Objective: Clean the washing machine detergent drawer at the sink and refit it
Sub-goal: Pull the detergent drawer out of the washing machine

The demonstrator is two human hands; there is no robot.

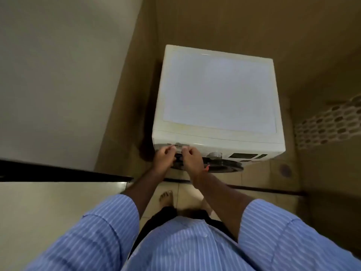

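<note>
Both the left hand (165, 155) and right hand (190, 156) apparently pinch the drawer front (178, 145) on the washing machine (218, 90).

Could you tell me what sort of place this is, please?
Probably a home laundry or utility nook: a white front-loading washer stands in a tiled corner, with a tiled floor below. Both the left hand and the right hand are at its drawer.
</note>
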